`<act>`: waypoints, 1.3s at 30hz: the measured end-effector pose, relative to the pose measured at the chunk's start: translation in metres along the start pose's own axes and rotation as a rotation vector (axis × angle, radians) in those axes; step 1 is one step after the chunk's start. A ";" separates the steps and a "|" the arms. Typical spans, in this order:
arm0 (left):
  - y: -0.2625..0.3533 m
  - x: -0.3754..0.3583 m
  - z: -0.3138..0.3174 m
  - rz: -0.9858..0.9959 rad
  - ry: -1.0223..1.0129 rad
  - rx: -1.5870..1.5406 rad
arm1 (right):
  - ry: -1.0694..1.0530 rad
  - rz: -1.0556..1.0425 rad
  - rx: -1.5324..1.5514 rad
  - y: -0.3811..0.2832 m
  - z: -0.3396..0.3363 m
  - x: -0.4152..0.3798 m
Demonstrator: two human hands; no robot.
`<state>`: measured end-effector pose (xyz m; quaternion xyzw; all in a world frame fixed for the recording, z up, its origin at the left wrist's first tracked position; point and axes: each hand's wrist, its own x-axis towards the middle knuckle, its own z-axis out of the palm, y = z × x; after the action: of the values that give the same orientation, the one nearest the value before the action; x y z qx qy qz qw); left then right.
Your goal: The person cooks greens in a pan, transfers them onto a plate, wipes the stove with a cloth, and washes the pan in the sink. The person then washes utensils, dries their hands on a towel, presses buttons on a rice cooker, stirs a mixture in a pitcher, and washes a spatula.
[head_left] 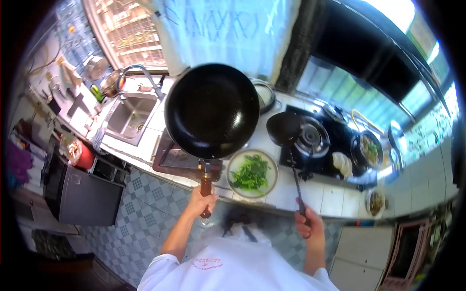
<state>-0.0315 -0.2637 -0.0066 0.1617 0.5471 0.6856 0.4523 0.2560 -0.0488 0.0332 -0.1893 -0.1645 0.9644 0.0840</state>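
My left hand is wrapped round the brown wooden handle of a large black wok, which is raised above the counter and looks empty inside. In my right hand is the dark handle of a black ladle, its bowl up beside the left burner of the stove. Between the two, a round plate of cooked leafy greens rests at the counter's front edge. A dark brown board lies partly hidden under the wok.
The black gas stove has a bare left burner and a pan of food at its right. A bowl of food sits at the far right. On the left are a sink and a red container.
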 end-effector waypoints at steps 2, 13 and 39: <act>0.009 -0.001 -0.003 -0.097 0.019 -0.132 | -0.131 0.038 -0.002 -0.001 0.016 0.033; 0.034 -0.020 -0.141 -0.165 -0.079 -0.589 | -0.171 0.255 -0.313 0.129 0.165 0.234; 0.196 0.038 -0.630 -0.456 0.023 -0.715 | 0.402 -0.603 -1.031 0.178 0.270 0.833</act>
<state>-0.5904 -0.6126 -0.0612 -0.1383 0.3017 0.7163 0.6138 -0.6297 -0.1047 -0.0742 -0.3283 -0.6354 0.6407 0.2792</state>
